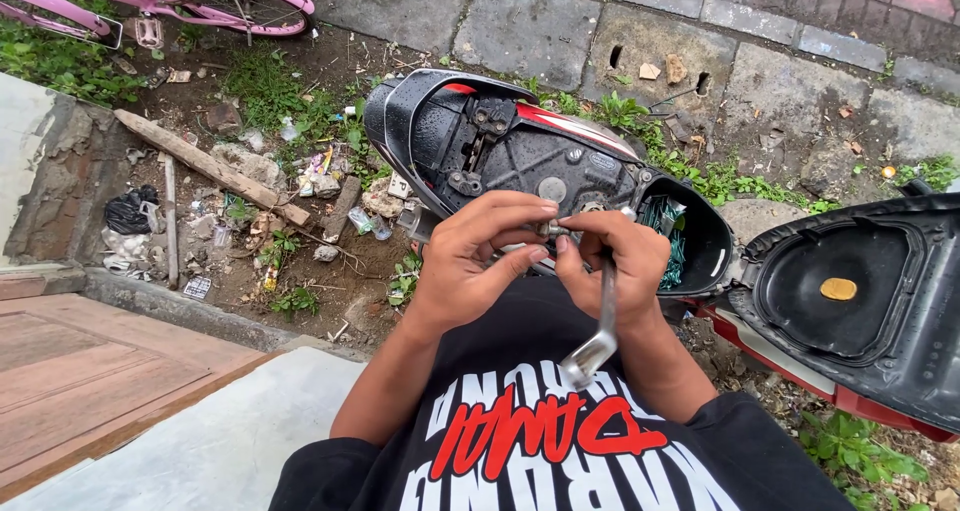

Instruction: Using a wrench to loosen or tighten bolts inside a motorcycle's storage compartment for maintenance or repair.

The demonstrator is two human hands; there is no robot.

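Both hands meet above the open under-seat compartment of a red and black scooter (520, 151). The left hand (470, 256) pinches a small metal part (553, 228) between thumb and curled fingers (530, 211); the part is mostly hidden, so its kind cannot be told. The right hand (615, 256) closes around a silver metal wrench (600, 321), its head touching that part, its handle hanging toward the black printed shirt (540, 451). The raised black seat (860, 291) is cut off at the right edge.

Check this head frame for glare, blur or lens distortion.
Head view: soft, even daylight, no hard shadows; wet sheen on the scooter's black tail; paving lines bow toward the edges; left hand, right hand and metal wrench are sharp.
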